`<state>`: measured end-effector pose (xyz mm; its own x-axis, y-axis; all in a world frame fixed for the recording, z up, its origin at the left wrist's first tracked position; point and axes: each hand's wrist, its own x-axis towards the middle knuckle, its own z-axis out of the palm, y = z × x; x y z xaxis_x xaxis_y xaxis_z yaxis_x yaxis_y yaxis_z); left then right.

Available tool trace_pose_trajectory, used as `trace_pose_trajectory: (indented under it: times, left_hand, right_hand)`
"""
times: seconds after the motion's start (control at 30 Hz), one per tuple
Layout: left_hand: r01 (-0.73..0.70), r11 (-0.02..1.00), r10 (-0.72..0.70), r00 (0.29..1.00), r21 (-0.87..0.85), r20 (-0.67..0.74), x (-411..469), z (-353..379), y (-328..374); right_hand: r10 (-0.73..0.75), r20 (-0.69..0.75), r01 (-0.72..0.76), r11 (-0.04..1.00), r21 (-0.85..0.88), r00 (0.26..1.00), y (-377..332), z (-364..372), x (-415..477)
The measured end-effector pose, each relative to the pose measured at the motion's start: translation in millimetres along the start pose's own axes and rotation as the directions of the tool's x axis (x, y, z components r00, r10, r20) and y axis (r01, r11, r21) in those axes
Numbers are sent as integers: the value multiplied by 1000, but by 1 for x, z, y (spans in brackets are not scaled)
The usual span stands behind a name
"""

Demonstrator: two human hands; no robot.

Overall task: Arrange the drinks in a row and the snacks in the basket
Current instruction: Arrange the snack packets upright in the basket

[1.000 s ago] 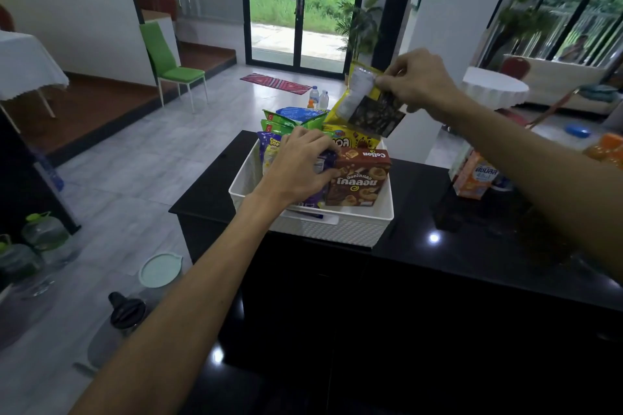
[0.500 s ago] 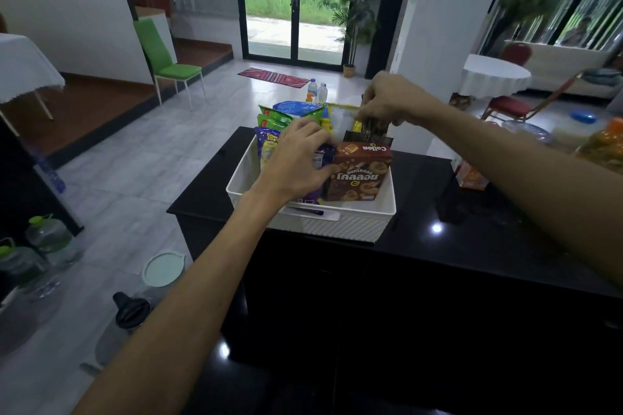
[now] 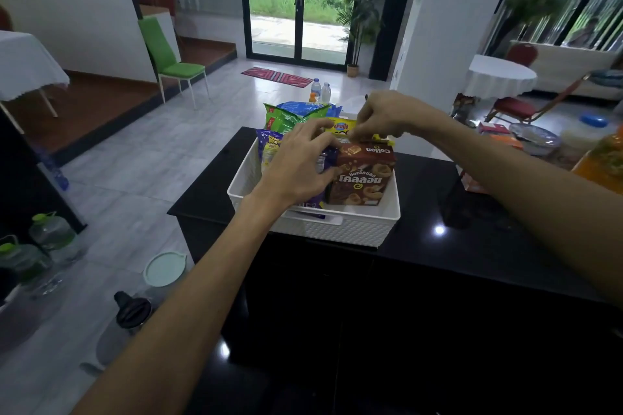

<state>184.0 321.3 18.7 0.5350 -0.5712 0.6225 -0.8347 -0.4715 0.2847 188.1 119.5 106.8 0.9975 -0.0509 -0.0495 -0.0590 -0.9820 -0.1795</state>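
A white basket (image 3: 337, 231) stands on the black counter (image 3: 472, 246), packed with snacks. A brown Collon box (image 3: 362, 175) stands upright at its front right. Green and blue bags (image 3: 290, 114) rise at the back, and a purple-yellow bag (image 3: 268, 148) stands at the left. My left hand (image 3: 300, 162) rests on the packs in the middle, fingers spread over them. My right hand (image 3: 387, 114) pinches the top of a yellow snack packet (image 3: 344, 127) behind the brown box. An orange drink (image 3: 603, 158) shows at the far right.
Cartons and a bowl (image 3: 536, 141) sit at the counter's right end. Water jugs (image 3: 50, 236), a lid (image 3: 165, 268) and a black bottle top (image 3: 131, 310) lie on the floor at left. A green chair (image 3: 168, 57) stands further back.
My right hand has brought the yellow packet down from mid-air into the basket behind the brown box. My left hand has stayed on the packs, holding them aside.
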Motion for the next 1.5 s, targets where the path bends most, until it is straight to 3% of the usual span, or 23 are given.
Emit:
trace_pose_trajectory:
  times: [0.07,0.2,0.37,0.57,0.8,1.03,1.13,1.2,1.33,1.5]
  left_hand:
    - [2,998,-4,1000,67,26,1,3,-1]
    - [26,998,-27,999,60,26,2,6,-1]
    - [21,998,-22,1000,59,8,-1,4,2]
    - [-7,996,5,1000,84,24,1,4,0]
    - [0,996,-1,1000,85,22,1,5,-1]
    - [2,996,-5,999,87,32,1,5,-1]
    - [3,996,-5,1000,92,29,0,6,-1]
    - [2,996,-4,1000,94,25,0,6,-2]
    - [0,996,-2,1000,93,20,1,6,-2]
    - [3,996,-5,1000,93,24,1,6,-2]
  right_hand:
    - [13,-39,-12,1000,11,999,3,-8,5]
    - [-19,-271,0,997,-71,962,7,-7,19]
    - [-109,-126,88,983,-161,986,3,10,23]
    - [-136,-106,113,974,-196,985,2,1,21]
    - [-180,-264,126,970,-210,948,11,-57,11]
    - [-91,-476,55,995,-88,874,14,-84,7]
    - [64,-437,-6,991,133,897,13,-80,7]
    - [92,-376,-13,978,208,922,11,-79,4]
    - [-27,-356,67,993,100,934,6,-71,-3]
    - [-62,-563,65,998,-15,824,0,-46,3]
